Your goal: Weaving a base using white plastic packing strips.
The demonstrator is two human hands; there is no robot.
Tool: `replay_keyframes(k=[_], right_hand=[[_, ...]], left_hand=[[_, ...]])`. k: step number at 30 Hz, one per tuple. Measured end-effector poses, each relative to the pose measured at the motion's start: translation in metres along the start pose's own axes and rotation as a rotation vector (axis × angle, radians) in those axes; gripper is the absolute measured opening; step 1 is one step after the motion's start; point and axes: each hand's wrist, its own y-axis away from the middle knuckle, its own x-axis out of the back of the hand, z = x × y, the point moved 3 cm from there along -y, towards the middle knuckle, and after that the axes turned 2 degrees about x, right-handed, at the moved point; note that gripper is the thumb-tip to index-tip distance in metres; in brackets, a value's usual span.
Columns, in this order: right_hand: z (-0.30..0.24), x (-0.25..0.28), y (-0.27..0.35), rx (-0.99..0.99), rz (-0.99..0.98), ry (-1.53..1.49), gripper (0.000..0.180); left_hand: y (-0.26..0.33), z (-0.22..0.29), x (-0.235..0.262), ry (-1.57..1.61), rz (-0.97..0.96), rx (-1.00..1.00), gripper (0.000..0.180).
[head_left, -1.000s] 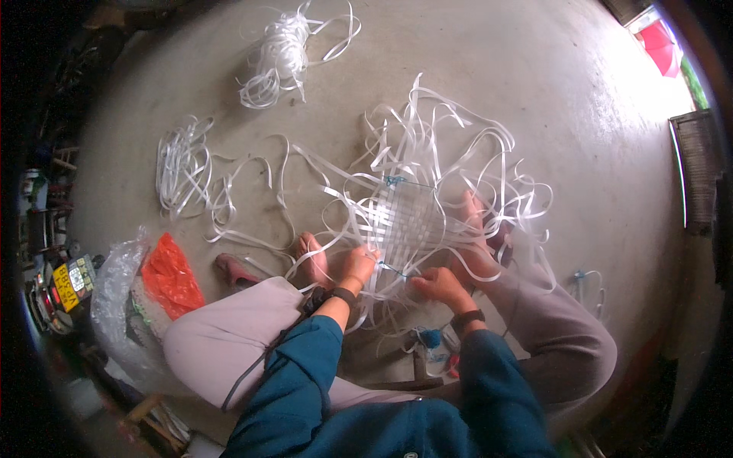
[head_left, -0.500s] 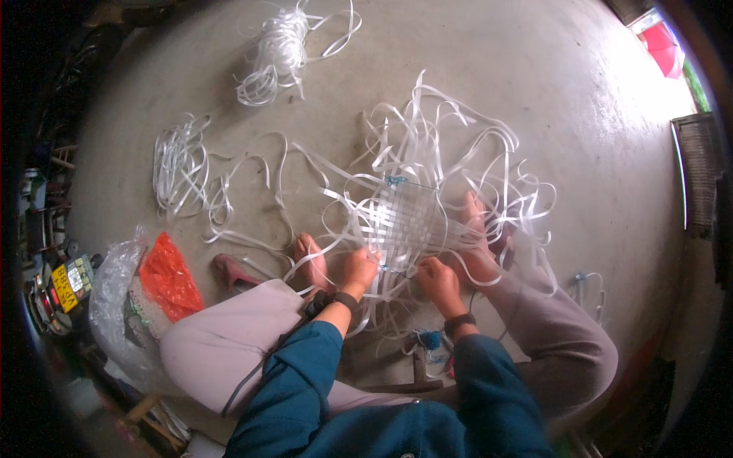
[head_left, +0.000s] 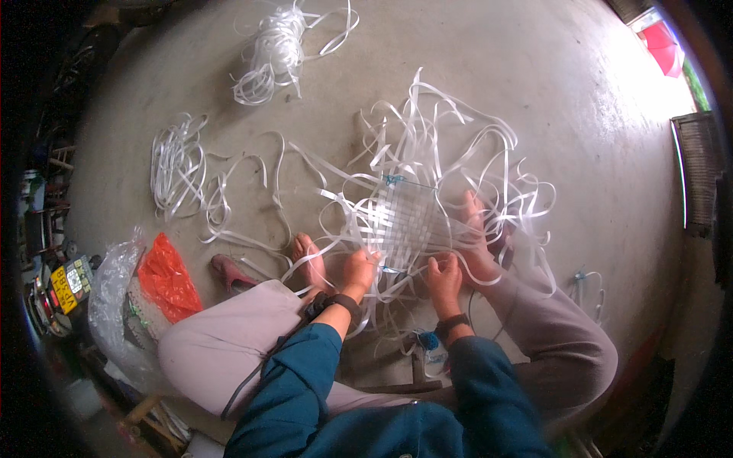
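While the white mat (head_left: 405,221) is pinched by the left hand (head_left: 359,275), the right hand (head_left: 444,284), finger hold unclear, is moved farther from it.

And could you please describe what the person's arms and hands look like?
Dark teal sleeves end short of the wrists. The left hand and right hand are ungloved, each with a dark band at the wrist. A dark cable runs beside the left sleeve.
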Motion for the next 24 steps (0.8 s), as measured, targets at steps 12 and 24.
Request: replay_keyframes(k=[12,24], right_hand=[[0.020,0.007,-0.001,-0.206,0.180,-0.060,0.031],[0.006,0.013,0.000,-0.269,0.209,-0.229,0.043]], left_hand=[[0.020,0.045,-0.002,-0.242,0.011,-0.054,0.027],[0.015,0.036,-0.006,-0.300,0.042,-0.035,0.033]])
